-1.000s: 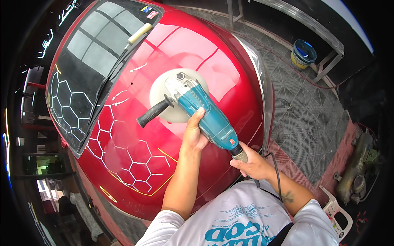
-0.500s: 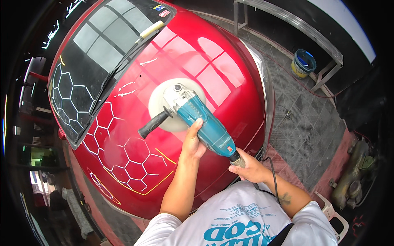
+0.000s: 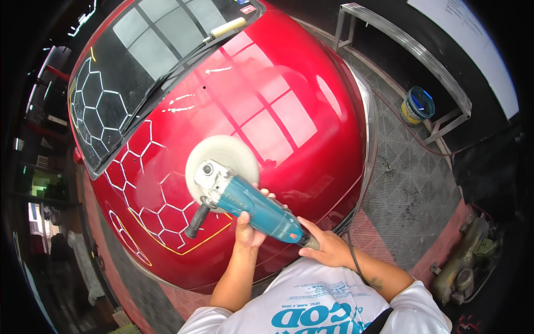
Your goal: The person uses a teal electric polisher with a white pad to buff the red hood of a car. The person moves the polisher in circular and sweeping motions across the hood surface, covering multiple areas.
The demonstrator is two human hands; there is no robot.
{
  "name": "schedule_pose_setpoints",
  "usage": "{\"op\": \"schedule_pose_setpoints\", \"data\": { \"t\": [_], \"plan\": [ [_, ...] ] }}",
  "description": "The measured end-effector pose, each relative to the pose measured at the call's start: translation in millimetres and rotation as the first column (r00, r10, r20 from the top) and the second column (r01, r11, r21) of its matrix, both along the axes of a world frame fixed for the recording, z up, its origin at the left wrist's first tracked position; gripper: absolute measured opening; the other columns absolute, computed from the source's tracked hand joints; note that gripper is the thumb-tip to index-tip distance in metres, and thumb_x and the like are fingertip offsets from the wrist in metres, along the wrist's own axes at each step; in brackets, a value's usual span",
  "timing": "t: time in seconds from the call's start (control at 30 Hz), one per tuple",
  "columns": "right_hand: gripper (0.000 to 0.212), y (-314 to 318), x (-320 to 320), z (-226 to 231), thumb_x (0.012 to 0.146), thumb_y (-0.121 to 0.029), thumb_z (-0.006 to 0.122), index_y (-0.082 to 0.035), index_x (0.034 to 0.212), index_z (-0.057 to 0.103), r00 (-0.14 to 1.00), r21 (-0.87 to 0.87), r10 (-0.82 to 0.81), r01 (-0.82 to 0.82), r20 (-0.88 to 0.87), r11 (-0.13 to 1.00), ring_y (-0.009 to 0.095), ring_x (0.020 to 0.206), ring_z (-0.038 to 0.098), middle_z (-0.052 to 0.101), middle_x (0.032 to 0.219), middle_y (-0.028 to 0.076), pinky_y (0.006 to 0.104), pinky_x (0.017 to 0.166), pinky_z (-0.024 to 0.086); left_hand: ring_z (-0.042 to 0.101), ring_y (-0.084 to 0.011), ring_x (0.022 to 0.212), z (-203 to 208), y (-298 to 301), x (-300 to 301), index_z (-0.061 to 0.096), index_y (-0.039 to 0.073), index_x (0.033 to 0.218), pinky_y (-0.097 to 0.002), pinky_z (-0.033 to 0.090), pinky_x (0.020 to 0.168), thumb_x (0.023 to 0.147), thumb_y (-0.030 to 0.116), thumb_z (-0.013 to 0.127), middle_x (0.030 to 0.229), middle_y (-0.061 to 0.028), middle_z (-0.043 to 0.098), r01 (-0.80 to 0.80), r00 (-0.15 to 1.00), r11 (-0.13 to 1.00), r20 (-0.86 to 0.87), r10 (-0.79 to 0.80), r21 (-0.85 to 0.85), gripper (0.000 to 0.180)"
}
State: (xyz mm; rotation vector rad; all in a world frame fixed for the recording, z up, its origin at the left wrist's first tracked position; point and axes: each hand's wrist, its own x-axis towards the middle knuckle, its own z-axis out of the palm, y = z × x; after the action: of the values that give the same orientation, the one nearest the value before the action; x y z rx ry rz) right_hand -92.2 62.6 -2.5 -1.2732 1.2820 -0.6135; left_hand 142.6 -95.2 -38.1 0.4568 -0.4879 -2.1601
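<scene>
A teal electric polisher (image 3: pixel 261 209) with a silver head points away from me to the left over the red car hood (image 3: pixel 167 133). Its round whitish pad (image 3: pixel 236 150) faces the hood; I cannot tell whether they touch. My left hand (image 3: pixel 250 231) wraps round the body from beneath, thumb on the near side and fingertips on the far side. At the rear end, my right hand (image 3: pixel 328 247) is closed on the handle where the power cord (image 3: pixel 355 261) leaves it. A black side handle (image 3: pixel 197 221) juts from the head, with no hand on it.
White streaks (image 3: pixel 181 104) of paste mark the hood above the pad. White hexagon lines and yellow bands show on its left side. A cream bottle (image 3: pixel 228 28) lies by the windshield. To the right are a bucket (image 3: pixel 417 106), a metal bench (image 3: pixel 411 44) and a compressor-like machine (image 3: pixel 467 259).
The polisher has moved toward me and left across the hood, with both hands still on it. The view has shifted slightly.
</scene>
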Motion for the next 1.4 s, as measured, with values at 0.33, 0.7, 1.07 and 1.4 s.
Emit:
{"op": "schedule_pose_setpoints", "data": {
  "t": [0.33,0.7,1.07,1.4],
  "plan": [
    [0.054,51,-53,-19,0.111,-0.056,0.071,-0.007,0.133,0.063,0.887,0.056,-0.394,0.418,-0.241,0.907,0.050,0.107,0.080,0.081,0.113,0.025,0.0543,0.092,0.060,0.062,-0.0310,0.149,-28,14,-110,0.054,0.009,0.161,-0.0557,0.054,0.126,0.091,0.030,0.097,0.154,-0.0114,0.065,0.294,0.953,0.953,0.049,-0.298,0.071,0.086],
    [0.088,-81,-113,22,0.111,-0.025,0.076,-0.009,0.183,0.029,0.742,-0.403,-0.509,0.345,-0.436,0.848,0.056,0.122,0.076,0.077,0.134,0.036,0.0553,0.100,0.063,0.070,-0.0228,0.126,-17,-119,-206,0.060,0.005,0.147,-0.0452,0.060,0.111,0.097,0.035,0.092,0.133,-0.0086,0.070,0.150,0.989,0.985,0.012,-0.149,-0.090,0.067],
    [0.085,-106,-123,44,0.111,-0.023,0.077,-0.015,0.182,0.031,0.743,-0.276,-0.450,0.356,-0.496,0.893,0.055,0.114,0.079,0.080,0.125,0.034,0.0566,0.093,0.065,0.069,-0.0233,0.128,-16,-138,-208,0.060,0.005,0.147,-0.0463,0.058,0.114,0.096,0.039,0.092,0.133,-0.0092,0.070,0.171,0.985,0.979,0.023,-0.169,-0.110,0.069],
    [0.087,-38,-93,32,0.111,-0.025,0.078,-0.011,0.181,0.030,0.755,-0.208,-0.453,0.404,-0.474,0.891,0.053,0.124,0.077,0.079,0.134,0.032,0.0546,0.101,0.064,0.070,-0.0238,0.127,-30,-73,-184,0.062,0.006,0.146,-0.0480,0.058,0.113,0.094,0.040,0.093,0.133,-0.0105,0.071,0.223,0.972,0.972,0.096,-0.215,-0.071,0.070]
  ]
}}
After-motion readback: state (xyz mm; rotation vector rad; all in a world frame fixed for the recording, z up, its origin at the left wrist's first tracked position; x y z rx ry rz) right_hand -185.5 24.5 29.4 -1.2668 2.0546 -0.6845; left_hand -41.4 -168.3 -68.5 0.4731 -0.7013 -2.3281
